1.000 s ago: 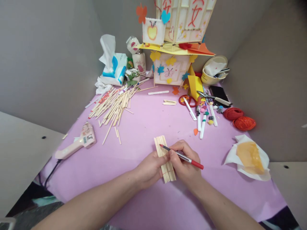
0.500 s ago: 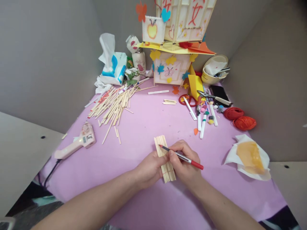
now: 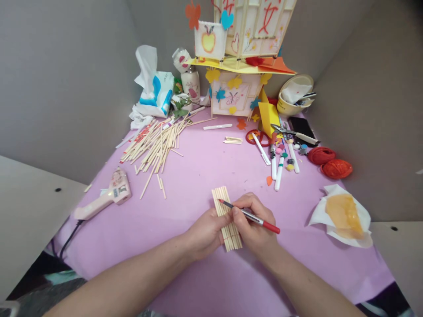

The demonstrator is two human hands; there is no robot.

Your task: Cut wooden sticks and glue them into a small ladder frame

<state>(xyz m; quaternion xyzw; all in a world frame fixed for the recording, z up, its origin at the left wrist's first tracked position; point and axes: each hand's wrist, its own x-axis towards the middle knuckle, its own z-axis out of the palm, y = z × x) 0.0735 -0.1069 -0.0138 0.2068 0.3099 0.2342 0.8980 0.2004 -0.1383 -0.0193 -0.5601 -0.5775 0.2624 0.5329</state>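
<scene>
Several wooden sticks (image 3: 220, 193) lie side by side as a flat bundle in my left hand (image 3: 206, 233). My left thumb presses across their face, while the other fingers are mostly hidden beneath. A faint red line crosses the sticks near their lower end. In my right hand (image 3: 256, 220) is a red pen (image 3: 254, 217), gripped near its dark front part. Its reddish tip points left and meets or hovers just over the upper part of the bundle; contact is too fine to tell.
A loose stick pile (image 3: 161, 145) and a pink glue gun (image 3: 114, 193) lie left. A decorated paper-and-stick house (image 3: 238, 88) stands at the back. Scissors (image 3: 257, 138), pliers (image 3: 297, 134), markers (image 3: 279, 174), red yarn (image 3: 336, 169) and stained paper (image 3: 343, 215) occupy the right.
</scene>
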